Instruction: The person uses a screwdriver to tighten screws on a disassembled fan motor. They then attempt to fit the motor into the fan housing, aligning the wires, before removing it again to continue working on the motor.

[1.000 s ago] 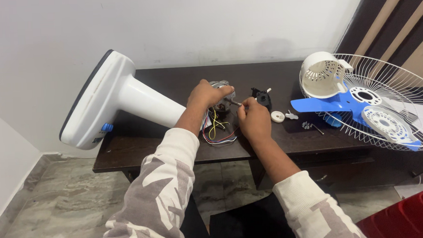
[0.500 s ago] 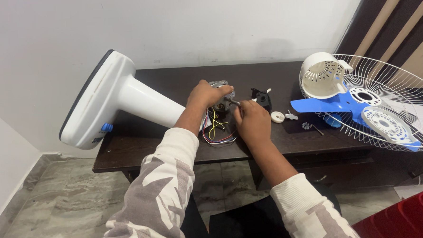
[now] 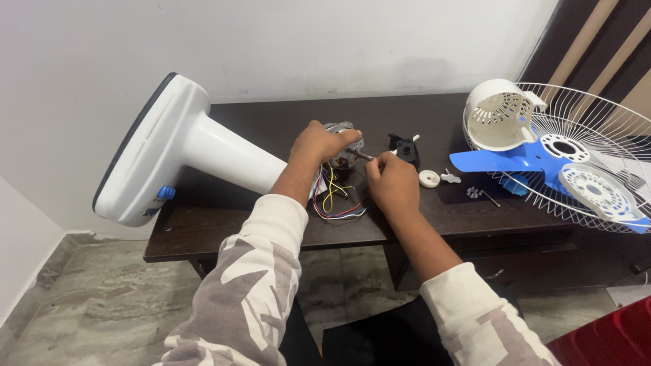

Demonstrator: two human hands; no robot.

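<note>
On the left we see the white fan stand (image 3: 185,149) lying tilted across the dark table (image 3: 269,229). Our left hand (image 3: 322,143) clenches over the fan motor (image 3: 342,151) at its neck, coloured wires (image 3: 333,197) spilling below. Our right hand (image 3: 391,180) pinches the motor's shaft (image 3: 362,156). Farther right rest the blue blade (image 3: 518,160) and wire guard (image 3: 624,155).

Bright, even indoor light, perhaps from overhead; soft shadows, sharp focus, slight wide-angle stretching at edges.
</note>
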